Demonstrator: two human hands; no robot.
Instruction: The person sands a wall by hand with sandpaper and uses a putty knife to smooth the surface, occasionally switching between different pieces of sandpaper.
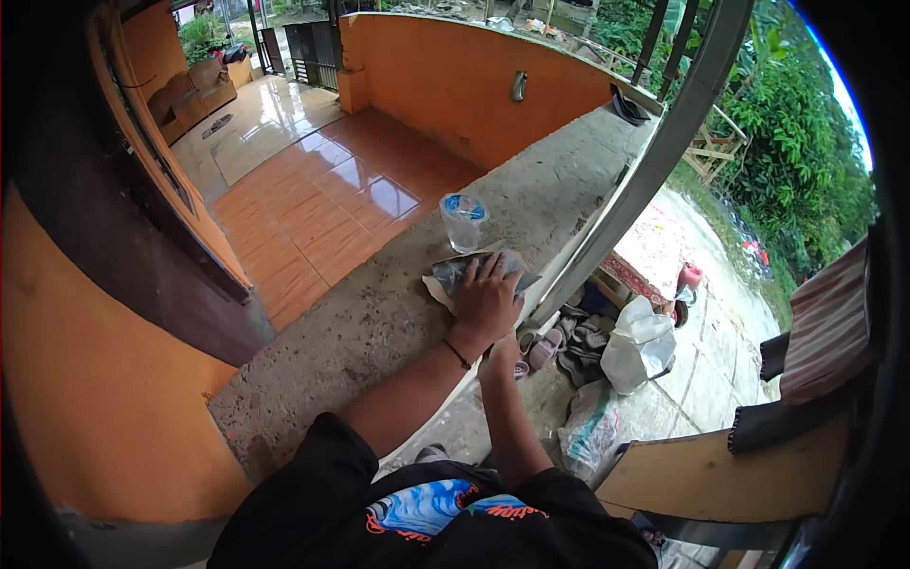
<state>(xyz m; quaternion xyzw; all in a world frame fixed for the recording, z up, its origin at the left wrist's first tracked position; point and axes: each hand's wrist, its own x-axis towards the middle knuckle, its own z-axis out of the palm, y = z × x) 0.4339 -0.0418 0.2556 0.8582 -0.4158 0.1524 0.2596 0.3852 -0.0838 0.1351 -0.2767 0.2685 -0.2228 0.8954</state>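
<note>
My left hand (485, 296), with a dark band at the wrist, lies palm down on a grey, crinkled sheet (445, 275) with a pale brownish edge. Its fingers are stretched out and slightly apart over the sheet. Beside it, at the sheet's right side, is my right hand (500, 349), partly covered by the left; its fingers are hidden. The sheet rests on the rough concrete top of a low wall (360, 327). Just beyond it stands a clear plastic cup (464, 228) with a blue printed lid. Whether anything lies under the sheet cannot be seen.
A grey post (654, 156) rises close to the right of my hands. Below the wall lie several shoes (578, 341), a white plastic bag (641, 346) and a woven sack (590, 427). A dark object (628, 106) sits at the wall's far end. Orange tiled floor (318, 204) lies left.
</note>
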